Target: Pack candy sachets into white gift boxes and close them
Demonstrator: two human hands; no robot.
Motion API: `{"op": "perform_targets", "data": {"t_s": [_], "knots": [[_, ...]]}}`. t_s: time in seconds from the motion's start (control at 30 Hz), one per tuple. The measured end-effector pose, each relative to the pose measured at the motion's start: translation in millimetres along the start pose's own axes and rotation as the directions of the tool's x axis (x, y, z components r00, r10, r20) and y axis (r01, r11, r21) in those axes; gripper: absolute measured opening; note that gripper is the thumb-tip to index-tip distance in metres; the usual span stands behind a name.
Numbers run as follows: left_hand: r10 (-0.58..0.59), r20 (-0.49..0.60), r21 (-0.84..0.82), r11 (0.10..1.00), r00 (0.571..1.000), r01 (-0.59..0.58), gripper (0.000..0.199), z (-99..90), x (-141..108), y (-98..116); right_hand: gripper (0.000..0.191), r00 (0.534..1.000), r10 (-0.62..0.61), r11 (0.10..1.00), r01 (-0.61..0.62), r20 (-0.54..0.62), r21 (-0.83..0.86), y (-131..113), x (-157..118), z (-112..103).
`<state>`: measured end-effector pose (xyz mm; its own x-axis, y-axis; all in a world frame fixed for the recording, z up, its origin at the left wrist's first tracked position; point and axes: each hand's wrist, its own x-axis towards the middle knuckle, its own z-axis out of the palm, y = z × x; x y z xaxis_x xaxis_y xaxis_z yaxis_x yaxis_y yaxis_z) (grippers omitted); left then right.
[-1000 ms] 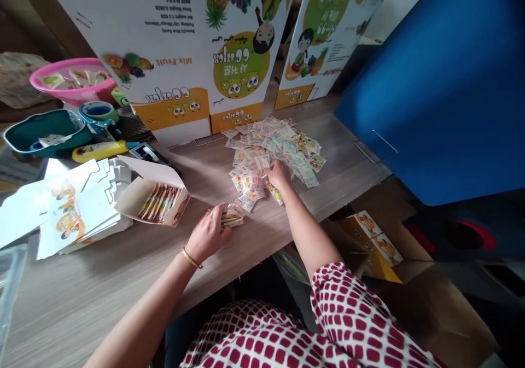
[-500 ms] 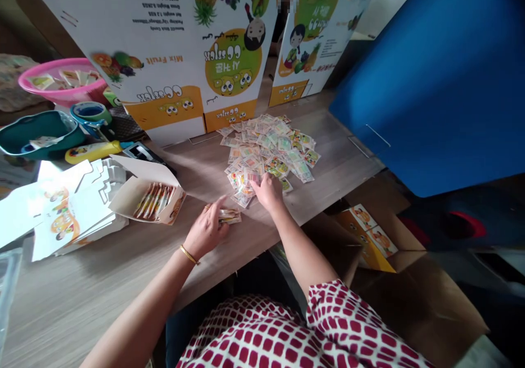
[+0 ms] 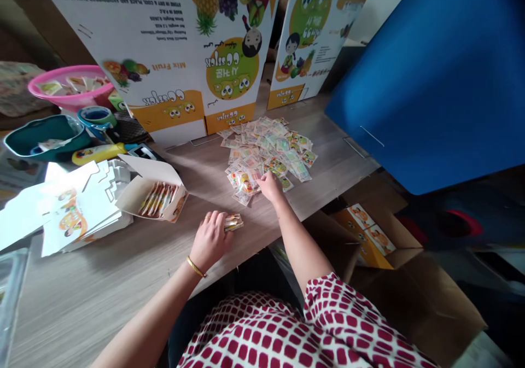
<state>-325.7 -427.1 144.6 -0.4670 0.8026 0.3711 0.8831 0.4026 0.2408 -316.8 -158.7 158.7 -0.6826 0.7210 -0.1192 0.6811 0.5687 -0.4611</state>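
My left hand [image 3: 211, 238] rests on the table with its fingers curled round a small stack of candy sachets [image 3: 234, 222], whose ends stick out to the right. At the near edge of a loose heap of sachets [image 3: 266, 144], my right hand [image 3: 270, 187] has thumb and fingertips pinched together on the edge of one sachet [image 3: 246, 182]. Left of my left hand stands an open white carton [image 3: 174, 206], tilted toward me, with a row of upright sachets [image 3: 156, 198] inside.
Flattened white cartons [image 3: 82, 215] are stacked at the left. Behind them sit a yellow-handled tool [image 3: 98, 153], a teal basket [image 3: 45, 133] and a pink bowl [image 3: 69, 75]. Large printed boxes [image 3: 164, 45] wall the back; a blue panel [image 3: 430, 83] rises at the right. An open cardboard box [image 3: 404, 250] lies below the table edge.
My left hand has closed its stretched fingers round the sachet stack and lowered slightly. My right hand has drawn back a little to the right at the heap's edge. The view has shifted slightly.
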Motion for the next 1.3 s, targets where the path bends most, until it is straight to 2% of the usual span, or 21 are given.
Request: {"op": "perform_targets", "data": {"t_s": [0.17,0.27,0.33,0.43,0.5,0.53,0.6,0.63,0.67,0.7,0.77,0.83,0.9,0.97,1.03,1.1,1.13,1.17,1.23,1.27,1.3], "knots": [[0.016,-0.013,0.005,1.0,1.0,-0.016,0.025,-0.8,-0.5,-0.5,0.05,0.999,0.022,0.993,-0.027,-0.048,-0.114,-1.0,3.0,1.4],[0.002,-0.011,0.005,1.0,1.0,-0.002,0.024,-2.0,-2.9,0.9,0.04,0.998,0.058,0.995,-0.058,-0.004,-0.076,0.8,5.6,-6.3],[-0.004,-0.002,-0.016,1.0,1.0,0.004,0.023,-3.4,-6.0,2.4,0.03,0.998,0.029,0.998,-0.032,-0.052,-0.05,3.3,0.3,-12.9],[0.012,-0.022,-0.047,0.999,1.0,-0.013,0.027,-7.9,-9.8,4.4,0.03,0.979,-0.139,0.989,0.143,-0.152,0.02,3.2,-27.5,-17.0],[0.044,-0.065,-0.029,0.999,0.997,-0.046,0.029,-12.5,-10.3,5.2,0.032,0.94,-0.326,0.93,0.338,-0.101,0.142,-1.8,-55.2,-15.1],[0.062,-0.082,-0.012,0.998,0.995,-0.063,0.029,-14.9,-9.8,5.3,0.03,0.901,-0.433,0.877,0.423,-0.004,0.226,-5.5,-68.6,-13.3],[0.099,-0.068,0.008,0.995,0.993,-0.099,0.03,-18.4,-8.2,4.1,0.026,0.771,-0.602,0.774,0.499,0.209,0.389,-13.1,-87.4,-9.5],[0.111,-0.036,0.002,0.994,0.993,-0.111,0.031,-18.9,-7.3,2.8,0.025,0.742,-0.617,0.764,0.487,0.262,0.423,-16.1,-90.9,-7.8],[0.116,0.006,-0.012,0.993,0.993,-0.116,0.034,-18.5,-6.6,1.0,0.026,0.773,-0.58,0.792,0.459,0.259,0.402,-18.0,-89.7,-6.3],[0.115,0.043,-0.029,0.993,0.992,-0.114,0.037,-17.2,-6.0,-1.2,0.028,0.847,-0.493,0.847,0.416,0.197,0.332,-18.7,-84.2,-5.0],[0.107,0.059,-0.065,0.993,0.993,-0.103,0.042,-12.2,-5.4,-6.3,0.03,0.966,-0.258,0.956,0.258,-0.02,0.142,-16.7,-63.8,-2.4],[0.092,-0.009,-0.091,0.992,0.996,-0.093,0.051,-6.2,-4.5,-11.1,0.029,0.99,-0.11,0.993,0.114,-0.089,0.04,-11.5,-39.2,-0.3],[0.078,-0.064,-0.117,0.989,0.995,-0.085,0.057,-1.8,-2.7,-14.3,0.019,0.998,-0.048,0.995,0.051,-0.031,0.09,-5.6,-20.9,0.5],[0.061,-0.046,-0.137,0.988,0.997,-0.067,0.05,-0.9,-0.4,-14.9,0.01,0.998,-0.026,0.974,0.038,-0.054,0.223,-1.1,-15.8,-0.1],[0.056,-0.023,-0.125,0.99,0.998,-0.058,0.036,-3.4,1.5,-13.1,0.009,0.986,-0.06,0.934,0.11,-0.154,0.341,0.7,-25.3,-1.4],[0.067,-0.059,-0.076,0.995,0.996,-0.071,0.028,-8.0,2.4,-10.2,0.011,0.967,-0.207,0.872,0.251,-0.149,0.42,0.0,-44.7,-2.5],[0.079,-0.084,-0.05,0.995,0.993,-0.083,0.028,-10.4,2.6,-9.1,0.013,0.941,-0.333,0.828,0.322,-0.058,0.459,-1.2,-55.1,-2.6],[0.097,-0.092,-0.034,0.994,0.991,-0.101,0.029,-12.4,2.6,-8.5,0.015,0.88,-0.469,0.78,0.372,0.076,0.503,-2.7,-64.1,-2.5],[0.133,-0.043,-0.043,0.99,0.99,-0.135,0.032,-14.5,2.4,-9.4,0.018,0.704,-0.647,0.71,0.416,0.294,0.568,-5.8,-72.6,-1.7],[0.143,0.003,-0.062,0.988,0.99,-0.142,0.032,-14.2,2.3,-10.8,0.019,0.661,-0.678,0.699,0.445,0.322,0.559,-7.2,-70.6,-1.2],[0.144,0.043,-0.084,0.987,0.989,-0.14,0.033,-13.1,2.2,-12.8,0.022,0.668,-0.682,0.706,0.493,0.298,0.509,-8.4,-64.2,-1.0]]}}
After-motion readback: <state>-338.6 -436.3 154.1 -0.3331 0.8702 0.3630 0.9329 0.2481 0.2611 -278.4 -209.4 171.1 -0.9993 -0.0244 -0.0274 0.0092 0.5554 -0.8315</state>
